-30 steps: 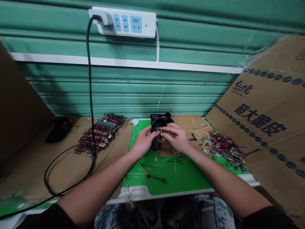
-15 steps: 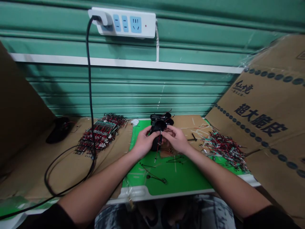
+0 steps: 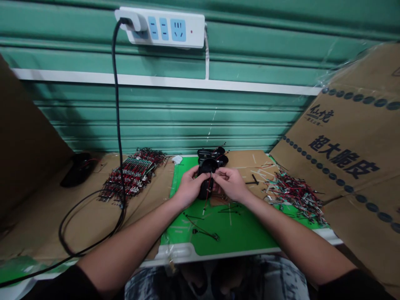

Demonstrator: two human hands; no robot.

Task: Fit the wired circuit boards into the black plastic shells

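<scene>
Black plastic housing (image 3: 204, 192) in both hands, red wired lead (image 3: 208, 192) hanging off its front.
Housing sits over the table (image 3: 243, 233), nearer the far edge than the near edge. Left hand (image 3: 189, 186) grasps its left side; right hand (image 3: 231, 182) has thumb and fingertips bunched at the lead's top end, can't tell if they grip lead or housing. More black housings (image 3: 213, 156) just behind, at the far edge. Stacked wire harnesses (image 3: 129, 177) on cardboard (image 3: 150, 214) toward the left; tangled wire pile (image 3: 296, 196) by the table's right edge. Loose lead (image 3: 205, 234) near the near edge.
</scene>
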